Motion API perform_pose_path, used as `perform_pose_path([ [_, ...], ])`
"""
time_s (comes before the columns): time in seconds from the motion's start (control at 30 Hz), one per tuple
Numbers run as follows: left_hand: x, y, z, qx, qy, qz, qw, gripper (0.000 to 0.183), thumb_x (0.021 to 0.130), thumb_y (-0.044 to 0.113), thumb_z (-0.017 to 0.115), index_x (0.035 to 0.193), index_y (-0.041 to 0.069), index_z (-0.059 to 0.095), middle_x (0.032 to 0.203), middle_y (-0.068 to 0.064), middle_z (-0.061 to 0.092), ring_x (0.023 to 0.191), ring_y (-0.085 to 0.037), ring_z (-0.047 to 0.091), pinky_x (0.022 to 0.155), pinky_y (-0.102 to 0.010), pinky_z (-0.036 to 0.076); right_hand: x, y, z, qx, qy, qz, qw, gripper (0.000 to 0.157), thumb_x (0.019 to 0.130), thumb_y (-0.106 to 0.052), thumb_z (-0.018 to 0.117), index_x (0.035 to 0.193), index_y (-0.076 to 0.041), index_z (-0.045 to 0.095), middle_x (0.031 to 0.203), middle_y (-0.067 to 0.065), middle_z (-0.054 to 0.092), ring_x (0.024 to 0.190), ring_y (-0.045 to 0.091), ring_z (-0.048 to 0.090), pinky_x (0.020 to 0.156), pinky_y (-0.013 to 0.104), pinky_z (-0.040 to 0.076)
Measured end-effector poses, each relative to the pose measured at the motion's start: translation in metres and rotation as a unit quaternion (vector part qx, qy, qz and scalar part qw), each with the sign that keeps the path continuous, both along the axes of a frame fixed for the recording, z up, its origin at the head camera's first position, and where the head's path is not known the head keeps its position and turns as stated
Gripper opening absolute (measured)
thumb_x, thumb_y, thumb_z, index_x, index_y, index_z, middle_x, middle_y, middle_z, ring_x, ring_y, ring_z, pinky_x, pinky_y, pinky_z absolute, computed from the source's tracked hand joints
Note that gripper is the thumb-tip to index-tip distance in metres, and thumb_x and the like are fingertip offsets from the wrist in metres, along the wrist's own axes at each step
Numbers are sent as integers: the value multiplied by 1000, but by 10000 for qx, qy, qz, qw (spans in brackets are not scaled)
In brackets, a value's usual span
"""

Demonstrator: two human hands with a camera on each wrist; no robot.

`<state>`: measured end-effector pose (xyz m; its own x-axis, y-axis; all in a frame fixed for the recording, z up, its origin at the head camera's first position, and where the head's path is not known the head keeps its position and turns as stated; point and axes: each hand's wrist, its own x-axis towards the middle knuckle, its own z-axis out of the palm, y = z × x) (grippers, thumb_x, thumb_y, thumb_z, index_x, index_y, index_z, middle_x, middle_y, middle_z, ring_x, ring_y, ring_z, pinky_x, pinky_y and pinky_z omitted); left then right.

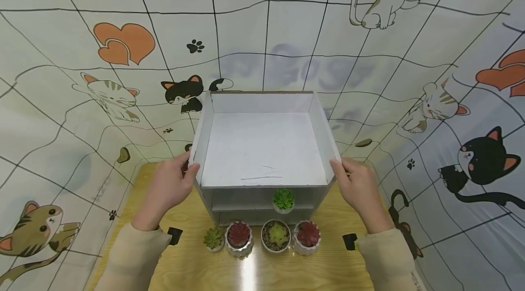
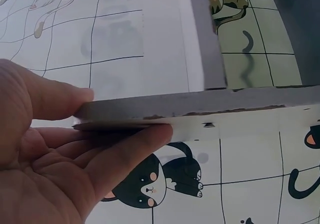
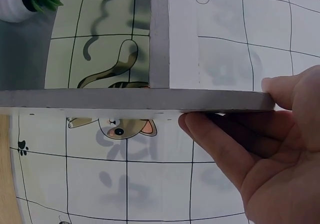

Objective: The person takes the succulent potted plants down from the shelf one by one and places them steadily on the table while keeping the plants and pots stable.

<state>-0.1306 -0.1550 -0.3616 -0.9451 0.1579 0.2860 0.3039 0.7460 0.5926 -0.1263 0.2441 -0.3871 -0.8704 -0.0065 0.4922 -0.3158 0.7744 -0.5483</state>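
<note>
A small white shelf unit [image 1: 262,145] with an open tray-like top stands on the wooden table. My left hand [image 1: 169,187] pinches the upper end of its left side panel; in the left wrist view, the thumb lies on one face of that panel [image 2: 185,103] and the fingers on the other. On the opposite side, my right hand [image 1: 361,186] pinches the right side panel [image 3: 215,99] between thumb and fingers. A bright green potted succulent [image 1: 284,200] stands inside the shelf's lower part, right of the middle.
Along the shelf's front, potted succulents stand on the table [image 1: 197,272]: a small green one [image 1: 213,238], two dark red ones [image 1: 239,236] [image 1: 307,235], and a yellow-green one [image 1: 275,235]. Cat-patterned fabric [image 1: 246,31] surrounds the table at the back and sides.
</note>
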Motion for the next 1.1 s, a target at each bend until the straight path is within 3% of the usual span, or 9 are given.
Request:
perform_pose_path([
  [0.2, 1, -1, 7, 44, -389, -107, 9992, 40, 102, 4, 59, 137, -15, 56, 106, -29, 74, 56, -15, 50, 57, -30, 44, 4, 1, -3, -140, -7, -59, 9999, 23, 101, -9, 66, 113, 9, 75, 97, 26, 75, 67, 25, 61, 56, 36, 53],
  [0.33, 2, -1, 8, -12, -416, -91, 9991, 41, 103, 4, 59, 139, -15, 55, 106, -28, 74, 58, -16, 50, 59, -32, 45, 10, 2, -9, -363, 38, -100, 9993, 21, 100, -8, 69, 113, 7, 76, 101, 24, 76, 77, 32, 72, 62, 43, 60],
  [0.47, 3, -1, 7, -56, -452, -21, 9990, 41, 103, 4, 59, 139, -15, 55, 101, -26, 74, 59, -16, 50, 62, -34, 47, 15, 2, -18, -486, 178, -83, 9986, 20, 96, -5, 73, 111, 7, 77, 99, 23, 76, 82, 36, 75, 64, 45, 61],
  [0.57, 2, -1, 6, -76, -498, 16, 9987, 40, 103, 5, 59, 138, -15, 56, 90, -22, 74, 58, -16, 49, 61, -32, 46, 17, 1, -25, -601, 374, -87, 9975, 20, 94, -1, 74, 111, 9, 76, 99, 24, 76, 82, 38, 76, 66, 27, 61],
  [0.67, 1, -1, 7, -14, -600, 31, 9982, 40, 103, 5, 59, 137, -16, 57, 80, -15, 71, 54, -16, 45, 57, -31, 42, 18, -1, -33, -726, 588, -90, 9956, 21, 91, 3, 75, 111, 12, 75, 100, 25, 75, 83, 39, 75, 71, 6, 52],
  [0.73, -1, 0, 8, 15, -680, 47, 9977, 39, 103, 5, 58, 136, -16, 57, 76, -13, 68, 52, -16, 43, 54, -30, 40, 19, -2, -39, -785, 700, -99, 9944, 24, 90, 6, 75, 113, 13, 74, 102, 26, 75, 86, 38, 75, 75, -1, 45],
  [0.8, -1, 1, 9, 14, -745, 65, 9972, 38, 103, 5, 57, 135, -16, 58, 81, -16, 71, 52, -16, 42, 54, -31, 40, 21, -3, -44, -895, 800, -100, 9927, 27, 89, 8, 75, 115, 13, 73, 104, 26, 75, 89, 38, 74, 77, 0, 45],
  [0.93, -2, 2, 11, -22, -873, 104, 9961, 37, 104, 5, 56, 135, -16, 58, 95, -24, 73, 52, -17, 41, 53, -33, 40, 25, -4, -54, -1116, 988, -125, 9888, 30, 88, 10, 76, 118, 11, 73, 107, 23, 75, 95, 29, 73, 81, 5, 49],
  [1.1, -1, 4, 14, 5, -1089, 170, 9939, 39, 104, 6, 55, 136, -16, 57, 107, -28, 72, 54, -18, 44, 54, -33, 41, 28, -7, -64, -1322, 1288, -79, 9828, 32, 87, 11, 76, 119, 8, 74, 108, 20, 75, 102, 0, 67, 84, 9, 51],
])
